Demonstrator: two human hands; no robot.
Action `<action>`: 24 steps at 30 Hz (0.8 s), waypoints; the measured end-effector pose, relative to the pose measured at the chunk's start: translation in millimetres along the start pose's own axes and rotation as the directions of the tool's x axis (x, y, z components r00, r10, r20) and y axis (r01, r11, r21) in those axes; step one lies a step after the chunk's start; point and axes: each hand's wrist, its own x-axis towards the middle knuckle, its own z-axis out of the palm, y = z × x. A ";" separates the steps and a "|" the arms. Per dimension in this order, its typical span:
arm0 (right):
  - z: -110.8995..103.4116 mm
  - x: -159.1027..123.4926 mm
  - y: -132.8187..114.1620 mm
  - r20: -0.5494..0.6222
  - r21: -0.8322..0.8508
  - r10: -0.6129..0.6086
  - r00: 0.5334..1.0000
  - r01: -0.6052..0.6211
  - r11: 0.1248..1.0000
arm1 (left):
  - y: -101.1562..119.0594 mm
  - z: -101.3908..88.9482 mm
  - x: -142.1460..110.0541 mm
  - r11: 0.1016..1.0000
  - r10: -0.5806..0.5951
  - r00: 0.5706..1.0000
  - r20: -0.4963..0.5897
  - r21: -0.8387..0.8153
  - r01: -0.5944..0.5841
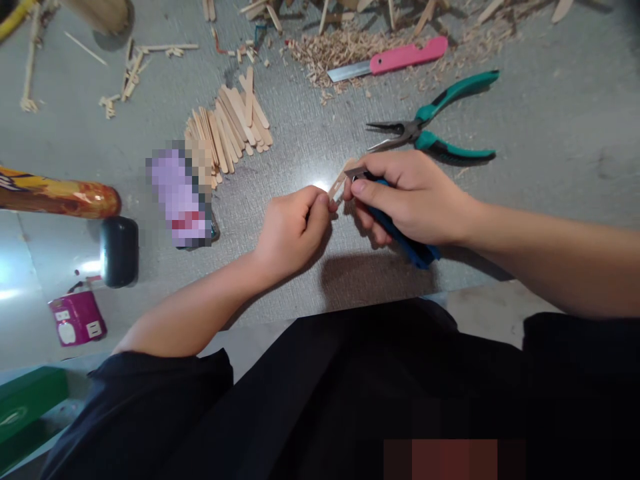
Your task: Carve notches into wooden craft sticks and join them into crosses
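My left hand [295, 223] pinches the lower end of a flat wooden craft stick [340, 179] between thumb and fingers. The stick tilts up to the right, and a notch or slot seems to show in it. My right hand [410, 193] is wrapped round a blue utility knife [417, 252], its short blade against or just over the stick. Part of the knife's handle is hidden by the fingers. Beyond my right hand lie needle-nose pliers [414, 128] with teal handles, spread apart. A pink craft knife [407, 59] rests farther back with its blade out.
Left of my hands is a fanned pile of craft sticks [230, 127], beside a blurred purple phone-like object [180, 197]. Wood shavings [325, 57] cover the back. A black case [120, 252], a magenta box [77, 319] and an orange-brown tube [65, 195] lie at the left.
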 end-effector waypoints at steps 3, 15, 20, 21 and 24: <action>0.3 1.0 -0.2 0.046 0.025 0.089 0.995 -0.090 0.996 | -0.6 0.7 -0.7 0.998 0.016 0.999 -0.044 0.067 -0.013; 1.5 0.6 0.1 0.040 -0.011 0.126 0.991 -0.125 0.992 | -1.2 2.5 -1.1 0.989 0.106 0.993 -0.051 0.113 -0.100; 3.5 -2.7 -2.2 -0.021 -0.141 0.090 0.996 -0.092 0.986 | -2.9 2.6 -0.7 0.978 0.153 0.987 -0.059 0.150 -0.142; 4.0 -3.0 -2.7 -0.026 -0.166 0.092 0.995 -0.095 0.981 | -3.4 2.7 -0.8 0.974 0.164 0.985 -0.056 0.164 -0.153; 5.1 -3.4 -2.7 -0.034 -0.206 0.097 0.995 -0.102 0.973 | -5.5 4.0 -1.4 0.961 0.199 0.979 -0.048 0.207 -0.185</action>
